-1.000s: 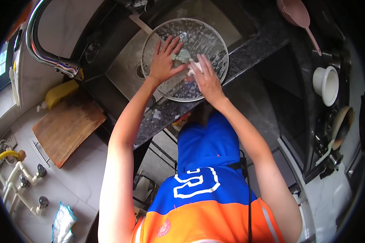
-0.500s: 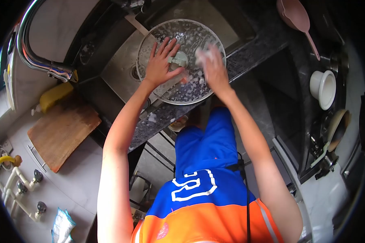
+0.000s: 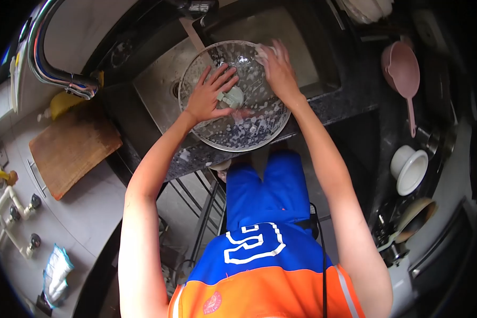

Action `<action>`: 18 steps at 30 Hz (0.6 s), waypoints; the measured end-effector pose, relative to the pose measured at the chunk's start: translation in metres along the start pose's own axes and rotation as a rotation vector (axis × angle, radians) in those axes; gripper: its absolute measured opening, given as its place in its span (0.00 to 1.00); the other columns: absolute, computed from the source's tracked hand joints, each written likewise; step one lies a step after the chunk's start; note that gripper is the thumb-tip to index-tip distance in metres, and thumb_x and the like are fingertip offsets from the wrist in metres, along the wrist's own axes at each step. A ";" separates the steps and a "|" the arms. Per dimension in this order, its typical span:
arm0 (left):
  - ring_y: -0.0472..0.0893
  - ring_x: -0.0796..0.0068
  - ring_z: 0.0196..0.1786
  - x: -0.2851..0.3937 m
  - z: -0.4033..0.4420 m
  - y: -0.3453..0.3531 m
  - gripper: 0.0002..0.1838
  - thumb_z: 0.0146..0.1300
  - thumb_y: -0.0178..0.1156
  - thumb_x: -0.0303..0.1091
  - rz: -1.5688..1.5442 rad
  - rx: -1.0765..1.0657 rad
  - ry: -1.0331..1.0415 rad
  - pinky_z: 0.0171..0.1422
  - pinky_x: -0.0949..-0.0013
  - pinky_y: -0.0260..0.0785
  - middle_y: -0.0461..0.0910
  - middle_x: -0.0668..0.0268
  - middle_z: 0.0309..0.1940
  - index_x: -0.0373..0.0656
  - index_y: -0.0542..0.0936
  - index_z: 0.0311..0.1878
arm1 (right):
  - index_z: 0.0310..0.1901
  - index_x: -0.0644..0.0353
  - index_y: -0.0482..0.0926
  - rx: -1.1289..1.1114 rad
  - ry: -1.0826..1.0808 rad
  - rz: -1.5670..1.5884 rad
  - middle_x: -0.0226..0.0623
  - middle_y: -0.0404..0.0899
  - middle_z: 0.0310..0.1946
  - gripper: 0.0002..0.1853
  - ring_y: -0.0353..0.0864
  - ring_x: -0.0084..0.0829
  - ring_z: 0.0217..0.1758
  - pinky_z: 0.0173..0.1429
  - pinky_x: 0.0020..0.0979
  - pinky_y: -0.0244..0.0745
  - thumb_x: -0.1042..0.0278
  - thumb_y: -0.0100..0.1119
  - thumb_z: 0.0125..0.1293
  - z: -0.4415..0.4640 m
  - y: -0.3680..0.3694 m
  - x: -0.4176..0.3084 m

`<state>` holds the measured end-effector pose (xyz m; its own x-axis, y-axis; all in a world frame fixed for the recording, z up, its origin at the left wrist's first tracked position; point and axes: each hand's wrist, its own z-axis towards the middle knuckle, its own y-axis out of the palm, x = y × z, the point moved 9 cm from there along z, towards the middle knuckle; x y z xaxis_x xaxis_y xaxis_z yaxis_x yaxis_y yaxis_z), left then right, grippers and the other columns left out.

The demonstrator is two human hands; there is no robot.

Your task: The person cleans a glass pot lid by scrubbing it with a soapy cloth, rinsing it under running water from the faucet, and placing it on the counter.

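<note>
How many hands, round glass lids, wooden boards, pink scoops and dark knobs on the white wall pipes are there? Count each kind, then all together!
Left hand and right hand: 2 hands
Glass lid: 1
Wooden board: 1
Pink scoop: 1
Dark knobs: 3
Total: 8

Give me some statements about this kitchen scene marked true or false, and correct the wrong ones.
1. The left hand is spread on the glass lid. True.
2. The lid's knob is bright red. False: it is pale green.
3. The right hand is near the lid's far edge. True.
4. The pink scoop lies inside the sink. False: it is off to the right of it.
5. The wooden board is left of the sink. True.
</note>
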<state>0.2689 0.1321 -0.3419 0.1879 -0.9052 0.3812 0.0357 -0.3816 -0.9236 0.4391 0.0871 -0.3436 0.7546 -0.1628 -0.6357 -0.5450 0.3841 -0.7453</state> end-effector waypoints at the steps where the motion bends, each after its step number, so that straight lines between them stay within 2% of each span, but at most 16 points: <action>1: 0.52 0.57 0.78 0.001 -0.002 0.000 0.45 0.56 0.50 0.68 -0.004 -0.003 -0.020 0.78 0.43 0.38 0.57 0.65 0.75 0.50 0.63 0.72 | 0.64 0.56 0.69 -0.028 -0.038 -0.012 0.55 0.60 0.67 0.23 0.59 0.58 0.71 0.69 0.49 0.64 0.72 0.52 0.67 0.008 0.005 -0.003; 4: 0.52 0.57 0.78 -0.006 0.003 -0.001 0.45 0.57 0.47 0.70 0.015 -0.019 -0.011 0.78 0.42 0.38 0.57 0.65 0.75 0.51 0.63 0.73 | 0.62 0.56 0.71 -0.070 -0.038 0.032 0.54 0.62 0.66 0.22 0.60 0.57 0.71 0.70 0.50 0.63 0.73 0.52 0.66 -0.037 -0.006 -0.019; 7: 0.52 0.57 0.78 -0.006 -0.001 0.000 0.46 0.57 0.45 0.72 -0.038 -0.010 -0.030 0.78 0.42 0.38 0.57 0.65 0.75 0.52 0.63 0.73 | 0.62 0.55 0.71 -0.227 -0.174 -0.029 0.53 0.63 0.66 0.23 0.61 0.55 0.70 0.71 0.53 0.61 0.74 0.53 0.64 -0.081 -0.008 -0.041; 10: 0.53 0.57 0.77 -0.005 0.001 0.001 0.48 0.56 0.44 0.75 -0.033 -0.016 -0.041 0.78 0.42 0.38 0.57 0.65 0.75 0.52 0.62 0.73 | 0.60 0.57 0.72 -0.137 -0.162 -0.103 0.53 0.64 0.64 0.21 0.61 0.55 0.70 0.71 0.52 0.61 0.74 0.54 0.64 -0.011 0.006 -0.025; 11: 0.53 0.58 0.78 -0.005 0.001 0.000 0.48 0.56 0.43 0.76 -0.024 -0.023 -0.038 0.79 0.42 0.38 0.57 0.65 0.75 0.53 0.62 0.73 | 0.57 0.59 0.73 -0.074 -0.108 -0.033 0.52 0.66 0.63 0.19 0.61 0.55 0.71 0.71 0.53 0.61 0.74 0.54 0.64 0.018 0.020 -0.009; 14: 0.53 0.59 0.78 -0.005 -0.002 0.002 0.48 0.55 0.42 0.76 -0.011 -0.043 -0.029 0.79 0.43 0.38 0.57 0.65 0.75 0.53 0.62 0.73 | 0.59 0.58 0.72 -0.089 -0.136 0.045 0.50 0.66 0.64 0.21 0.60 0.55 0.71 0.71 0.54 0.59 0.72 0.55 0.63 0.037 0.031 -0.017; 18: 0.53 0.60 0.78 -0.006 0.000 0.001 0.49 0.55 0.42 0.76 -0.022 -0.020 -0.036 0.79 0.44 0.38 0.56 0.66 0.75 0.53 0.62 0.73 | 0.61 0.57 0.72 -0.259 -0.248 -0.009 0.48 0.65 0.65 0.24 0.58 0.56 0.72 0.72 0.55 0.58 0.71 0.58 0.61 -0.056 0.011 -0.045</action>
<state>0.2674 0.1367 -0.3452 0.2222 -0.8896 0.3990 0.0203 -0.4050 -0.9141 0.3785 0.0481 -0.3343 0.8085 0.0725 -0.5840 -0.5881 0.1358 -0.7973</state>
